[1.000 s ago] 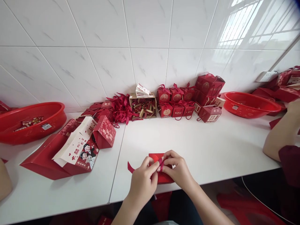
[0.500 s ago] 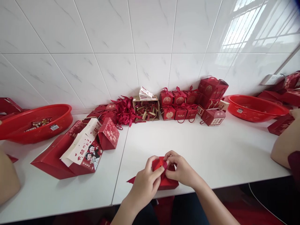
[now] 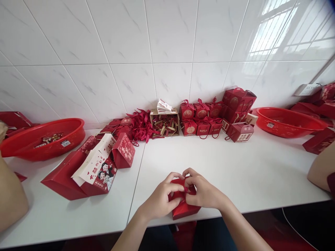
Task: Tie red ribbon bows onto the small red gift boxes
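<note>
A small red gift box [image 3: 185, 211] stands on the white table near its front edge, right in front of me. My left hand [image 3: 163, 197] is bent over its top from the left, fingers pinched at a dark red ribbon [image 3: 186, 189]. From the other side my right hand [image 3: 201, 191] pinches the same ribbon, its fingertips meeting those of the left. Most of the ribbon and the box's top are hidden under my fingers.
Red boxes tied with ribbons [image 3: 190, 127] line the wall beside an open carton of strips [image 3: 165, 126] and a ribbon pile [image 3: 141, 125]. Red basins [image 3: 75, 134] flank both sides. Larger boxes [image 3: 91, 174] stand left. Other people's arms [image 3: 12, 195] reach in at both edges.
The pointed ribbon end that stuck out left of my left hand no longer shows. My fingers have drawn closer together over the box, and the box sits slightly lower in view.
</note>
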The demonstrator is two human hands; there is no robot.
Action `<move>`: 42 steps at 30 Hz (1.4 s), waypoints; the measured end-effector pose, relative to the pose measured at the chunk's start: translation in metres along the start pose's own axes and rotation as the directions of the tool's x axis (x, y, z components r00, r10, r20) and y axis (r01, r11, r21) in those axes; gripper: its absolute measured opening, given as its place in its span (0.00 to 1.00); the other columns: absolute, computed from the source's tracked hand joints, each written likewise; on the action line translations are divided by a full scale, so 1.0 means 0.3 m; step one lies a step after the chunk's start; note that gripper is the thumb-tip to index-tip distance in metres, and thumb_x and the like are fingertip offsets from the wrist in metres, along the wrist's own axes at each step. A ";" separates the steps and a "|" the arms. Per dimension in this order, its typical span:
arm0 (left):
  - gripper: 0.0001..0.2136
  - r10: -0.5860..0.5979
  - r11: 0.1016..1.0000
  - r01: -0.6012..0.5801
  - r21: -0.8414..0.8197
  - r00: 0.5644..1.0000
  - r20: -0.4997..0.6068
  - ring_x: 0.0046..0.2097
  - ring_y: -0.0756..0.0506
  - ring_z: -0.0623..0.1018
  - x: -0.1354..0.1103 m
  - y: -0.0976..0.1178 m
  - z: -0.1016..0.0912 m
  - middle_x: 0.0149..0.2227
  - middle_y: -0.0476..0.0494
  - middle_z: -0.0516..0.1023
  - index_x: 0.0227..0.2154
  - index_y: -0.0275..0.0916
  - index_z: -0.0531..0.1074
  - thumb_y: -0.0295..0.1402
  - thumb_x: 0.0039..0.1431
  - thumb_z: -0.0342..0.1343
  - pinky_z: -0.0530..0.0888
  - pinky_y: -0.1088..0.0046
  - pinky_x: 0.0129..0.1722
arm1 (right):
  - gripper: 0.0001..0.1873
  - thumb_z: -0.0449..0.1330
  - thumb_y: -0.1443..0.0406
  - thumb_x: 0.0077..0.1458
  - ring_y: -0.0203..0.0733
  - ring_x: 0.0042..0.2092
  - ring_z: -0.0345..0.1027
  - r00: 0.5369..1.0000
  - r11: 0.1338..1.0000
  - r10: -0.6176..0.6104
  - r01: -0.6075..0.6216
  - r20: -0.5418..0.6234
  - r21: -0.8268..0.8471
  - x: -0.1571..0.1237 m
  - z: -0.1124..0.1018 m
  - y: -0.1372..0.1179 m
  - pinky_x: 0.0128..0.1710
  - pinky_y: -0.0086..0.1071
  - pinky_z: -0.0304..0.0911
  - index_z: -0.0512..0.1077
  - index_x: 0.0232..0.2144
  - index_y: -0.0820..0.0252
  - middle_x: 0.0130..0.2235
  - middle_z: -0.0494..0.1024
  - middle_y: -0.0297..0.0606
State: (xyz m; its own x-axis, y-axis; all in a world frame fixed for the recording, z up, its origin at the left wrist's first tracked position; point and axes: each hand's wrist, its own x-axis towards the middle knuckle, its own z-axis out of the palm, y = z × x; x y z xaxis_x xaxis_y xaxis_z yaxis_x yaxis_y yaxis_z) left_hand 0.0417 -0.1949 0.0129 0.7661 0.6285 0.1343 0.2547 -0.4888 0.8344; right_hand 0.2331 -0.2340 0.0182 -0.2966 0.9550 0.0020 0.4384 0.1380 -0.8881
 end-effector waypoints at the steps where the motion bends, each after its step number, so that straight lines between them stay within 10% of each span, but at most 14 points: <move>1: 0.14 -0.016 1.000 0.016 -0.013 1.000 0.000 0.41 0.49 0.75 -0.001 0.002 0.001 0.52 0.44 0.66 0.36 0.42 0.74 0.18 0.51 0.53 0.73 0.73 0.43 | 0.10 0.57 0.74 0.38 0.40 0.41 0.64 1.000 1.000 -0.018 0.018 0.004 -0.011 0.000 0.000 -0.001 0.32 0.29 0.59 0.59 0.18 0.59 0.39 0.64 0.36; 8: 0.10 -0.070 0.997 0.069 0.025 0.997 0.043 0.36 0.52 0.71 -0.002 0.022 0.006 0.50 0.47 0.65 0.35 0.42 0.67 0.20 0.52 0.52 0.71 0.75 0.37 | 0.09 0.56 0.75 0.41 0.45 0.55 0.59 0.992 0.991 -0.127 0.127 0.006 -0.045 -0.002 -0.002 0.007 0.39 0.29 0.63 0.62 0.21 0.57 0.39 0.66 0.38; 27: 0.08 -0.057 0.974 0.051 0.220 0.998 0.021 0.36 0.50 0.73 0.000 0.039 0.019 0.46 0.48 0.64 0.34 0.42 0.65 0.24 0.53 0.53 0.70 0.74 0.35 | 0.08 0.55 0.76 0.40 0.33 0.33 0.64 0.996 0.984 -0.079 0.086 0.050 -0.154 -0.011 -0.009 -0.021 0.30 0.28 0.59 0.62 0.21 0.59 0.41 0.66 0.35; 42: 0.00 -0.107 0.948 0.162 0.275 0.973 -0.206 0.30 0.52 0.71 -0.039 0.020 0.052 0.43 0.47 0.65 0.33 0.42 0.65 0.30 0.59 0.51 0.70 0.72 0.31 | 0.09 0.54 0.76 0.43 0.37 0.36 0.68 0.992 0.979 -0.089 0.070 -0.089 -0.192 -0.035 -0.006 0.004 0.37 0.33 0.63 0.63 0.23 0.58 0.45 0.68 0.38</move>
State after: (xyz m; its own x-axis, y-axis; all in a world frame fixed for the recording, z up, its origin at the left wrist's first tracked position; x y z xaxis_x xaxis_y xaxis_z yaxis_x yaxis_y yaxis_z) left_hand 0.0434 -0.2147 0.0081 0.5962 0.7883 0.1519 0.5279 -0.5275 0.6656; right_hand 0.2384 -0.2434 0.0179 -0.2577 0.9586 0.1215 0.5713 0.2526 -0.7809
